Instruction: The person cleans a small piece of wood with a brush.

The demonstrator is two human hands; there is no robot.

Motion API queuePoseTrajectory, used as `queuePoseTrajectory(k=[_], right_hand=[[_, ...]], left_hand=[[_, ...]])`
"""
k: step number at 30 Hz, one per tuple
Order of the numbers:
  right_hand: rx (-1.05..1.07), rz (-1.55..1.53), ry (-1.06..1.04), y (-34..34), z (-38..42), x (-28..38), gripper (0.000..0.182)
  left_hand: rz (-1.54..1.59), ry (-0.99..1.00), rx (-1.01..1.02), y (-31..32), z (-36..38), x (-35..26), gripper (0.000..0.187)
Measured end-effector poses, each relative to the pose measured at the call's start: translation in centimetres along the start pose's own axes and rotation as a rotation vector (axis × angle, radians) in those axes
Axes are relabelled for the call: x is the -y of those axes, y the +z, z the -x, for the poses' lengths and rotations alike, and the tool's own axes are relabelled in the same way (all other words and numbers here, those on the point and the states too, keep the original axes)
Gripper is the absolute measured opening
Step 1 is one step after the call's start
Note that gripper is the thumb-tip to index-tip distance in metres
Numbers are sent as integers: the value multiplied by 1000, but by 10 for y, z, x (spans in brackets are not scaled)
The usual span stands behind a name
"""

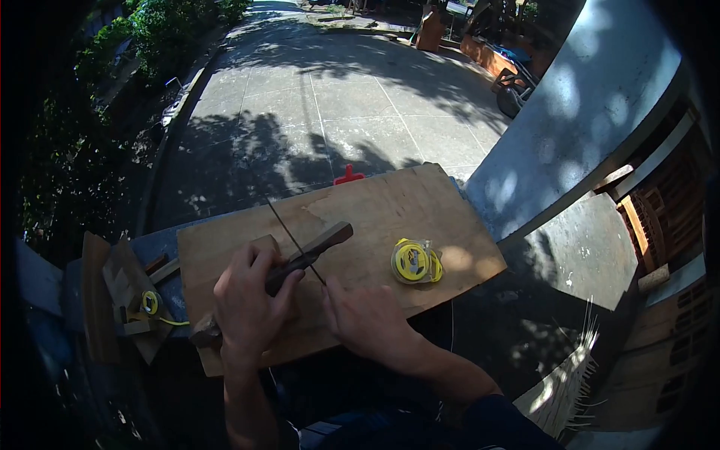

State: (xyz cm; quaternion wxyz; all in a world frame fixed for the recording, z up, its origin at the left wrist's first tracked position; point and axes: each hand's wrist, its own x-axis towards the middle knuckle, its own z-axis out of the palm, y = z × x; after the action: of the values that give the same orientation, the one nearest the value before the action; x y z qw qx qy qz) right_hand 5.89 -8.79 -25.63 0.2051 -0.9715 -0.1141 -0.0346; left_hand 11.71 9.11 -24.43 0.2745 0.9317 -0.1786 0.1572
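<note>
- Working at the dark wooden piece [329,241]: the left hand [251,296] curls partly closed over it, thumb on the near side, fingers opposite.
- Pinched nearly closed, the right hand [369,316] has the near end of a thin, straight tool [284,224], which crosses the wood just beyond the left fingertips and points away.
- This looks like a filing or cutting stroke; such a stroke calls for a steady left hold and a level tool.
- Beneath both hands, a plywood board [375,210]; right of the right fingers, a yellow tape measure [412,261] whose round label bears print too small to read.
- Farther left of the left fingers, a second tape [151,302] near wooden offcuts [122,279]; well ahead, a red object [349,175] at the board's far edge.
</note>
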Motion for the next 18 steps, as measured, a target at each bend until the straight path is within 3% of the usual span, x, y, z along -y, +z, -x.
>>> queuePoseTrajectory(k=[10, 18], right_hand=[[34, 54, 39, -7, 35, 3, 21], [-22, 103, -4, -4, 4, 7, 22]], left_hand=[[71, -28, -11, -4, 2, 1, 28], [118, -18, 63, -9, -2, 6, 28]])
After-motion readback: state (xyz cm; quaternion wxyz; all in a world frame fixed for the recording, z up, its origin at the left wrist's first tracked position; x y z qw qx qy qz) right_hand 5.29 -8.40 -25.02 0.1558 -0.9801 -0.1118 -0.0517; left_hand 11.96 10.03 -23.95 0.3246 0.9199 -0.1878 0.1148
